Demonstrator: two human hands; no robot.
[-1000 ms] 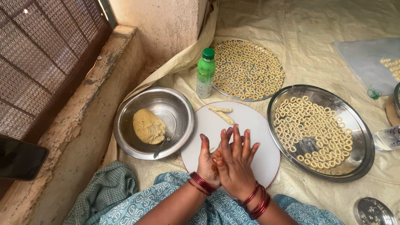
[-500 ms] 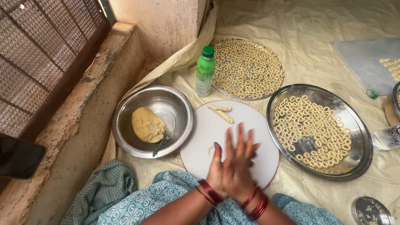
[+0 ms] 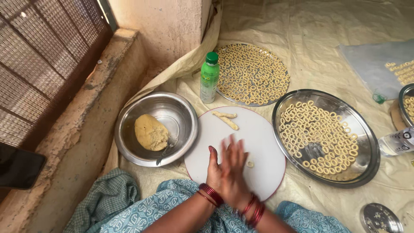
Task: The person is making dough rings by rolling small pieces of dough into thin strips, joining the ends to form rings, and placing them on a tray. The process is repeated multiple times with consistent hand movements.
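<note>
A dough piece, hidden from view, was judged being rolled between the flat-pressed left hand (image 3: 217,170) and right hand (image 3: 237,168) above the round white board (image 3: 263,142); forming one more small dough ring (image 3: 249,164) would follow.

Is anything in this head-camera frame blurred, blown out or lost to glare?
Head view: the hands are smeared by motion blur over the white round board, fingers indistinct; everything static is sharp, including the dough lump in the steel bowl. Lighting is soft and even, with mild reflections on the steel tray rim. The woven screen at upper left is dim but readable.
</note>
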